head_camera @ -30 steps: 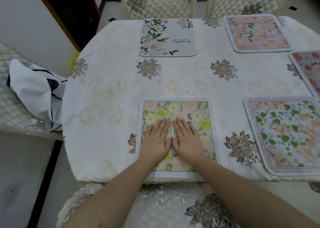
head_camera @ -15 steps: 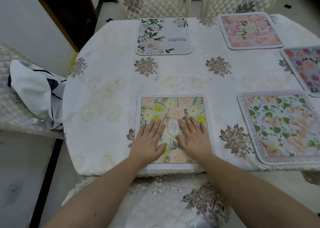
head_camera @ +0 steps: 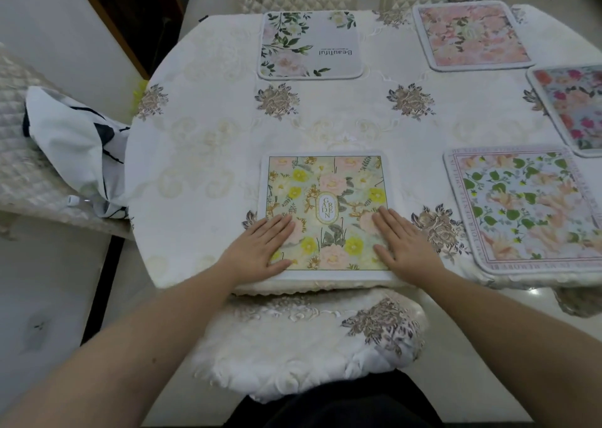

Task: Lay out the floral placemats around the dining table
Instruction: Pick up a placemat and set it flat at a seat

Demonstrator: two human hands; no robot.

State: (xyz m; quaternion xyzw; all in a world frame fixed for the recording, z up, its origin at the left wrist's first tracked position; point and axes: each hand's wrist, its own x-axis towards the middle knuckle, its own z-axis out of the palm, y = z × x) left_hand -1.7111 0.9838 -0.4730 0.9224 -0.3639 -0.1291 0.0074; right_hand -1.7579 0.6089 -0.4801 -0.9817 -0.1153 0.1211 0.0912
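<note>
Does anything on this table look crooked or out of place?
Mostly tidy. The red-flowered placemat at the right edge sits angled, unlike the squarer Garden placemat under both hands. A crumpled white cloth lies on the chair beside the table.

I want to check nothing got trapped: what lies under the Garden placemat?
The Garden placemat lies flat on the embroidered tablecloth, left hand and right hand pressing it. Anything directly beneath is covered.

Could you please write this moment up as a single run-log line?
left hand: flat on Garden placemat, left edge | right hand: flat on right edge | other placemats laid: Beautiful placemat and three more
</note>
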